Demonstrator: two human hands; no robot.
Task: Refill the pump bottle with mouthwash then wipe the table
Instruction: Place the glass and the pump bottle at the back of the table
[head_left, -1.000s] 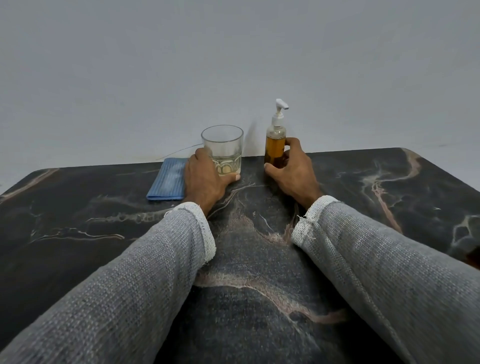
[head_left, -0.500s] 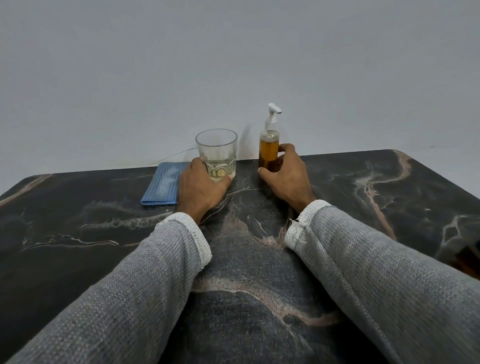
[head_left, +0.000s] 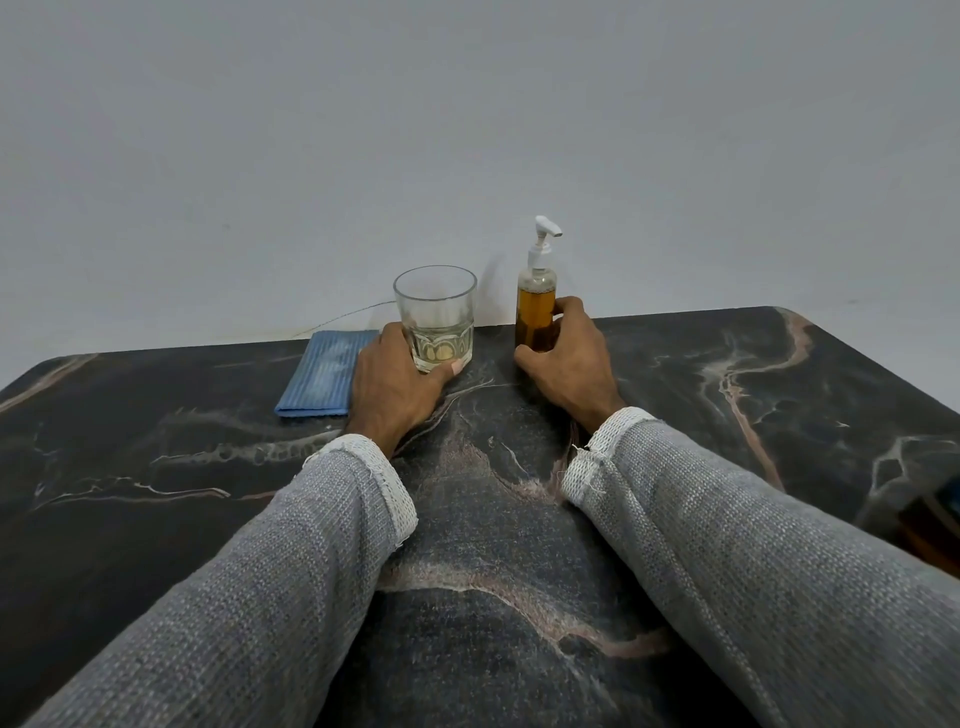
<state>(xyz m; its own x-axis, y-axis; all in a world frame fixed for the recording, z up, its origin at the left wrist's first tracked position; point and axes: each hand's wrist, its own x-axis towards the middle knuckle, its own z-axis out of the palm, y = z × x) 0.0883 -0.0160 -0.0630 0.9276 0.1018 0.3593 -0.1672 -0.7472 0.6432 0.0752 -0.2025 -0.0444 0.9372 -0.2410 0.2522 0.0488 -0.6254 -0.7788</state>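
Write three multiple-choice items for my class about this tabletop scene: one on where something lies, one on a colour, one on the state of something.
1. Where is the folded cloth?
A. Beside the glass, on its far side from the pump bottle
B. Under the pump bottle
C. Draped over the glass

2. What colour is the liquid in the pump bottle?
A. Green
B. Amber
C. Pink

3. What is the state of the glass?
A. Tipped on its side
B. Upside down
C. Upright, with a little pale liquid at the bottom

Answers:
1 A, the cloth lies flat on the table, partly behind the left hand.
2 B, amber shows through the clear wall beside the right hand.
3 C, its open rim faces up.
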